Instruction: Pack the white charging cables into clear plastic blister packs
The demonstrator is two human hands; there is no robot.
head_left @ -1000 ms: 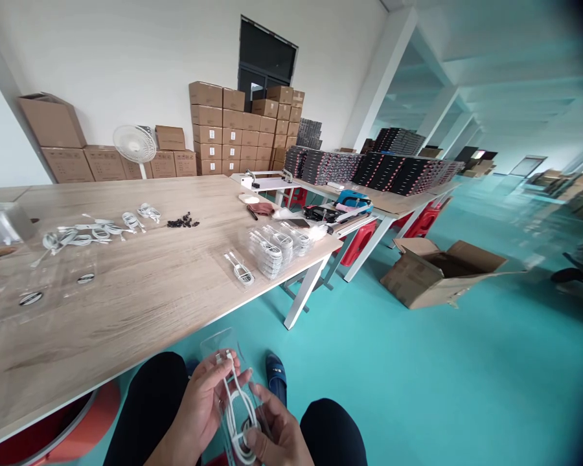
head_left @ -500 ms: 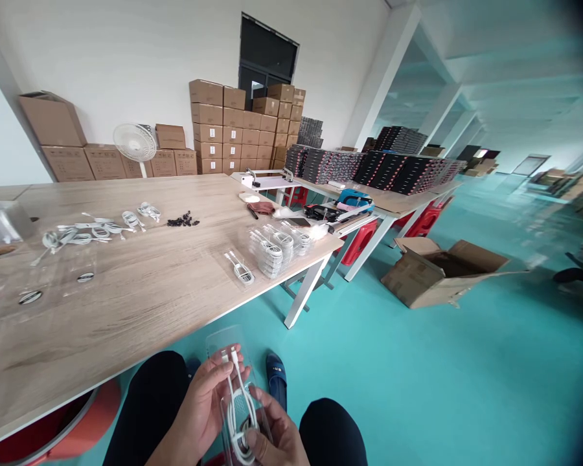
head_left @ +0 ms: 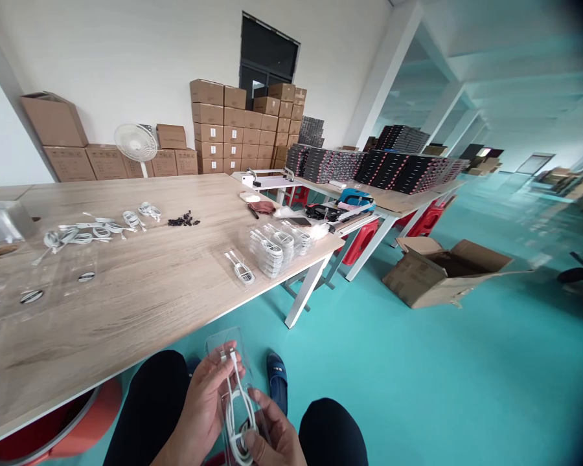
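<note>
A coiled white cable lies in a clear plastic tray held over my lap. My left hand grips the tray from the left, its thumb near the two cable plugs at the top. On the right side, my right hand pinches the lower part of the coil and tray, thumb on top. On the table edge, one packed cable lies beside stacks of packed cables. Loose white cables and small black pieces are farther left.
The wooden table spans the left. A red bin stands under it. Red stools and an open cardboard box are to the right. Stacked cartons and a white fan stand at the back.
My left fingers have shifted slightly up and left near the cable plugs. Both hands keep their hold on the cable and tray.
</note>
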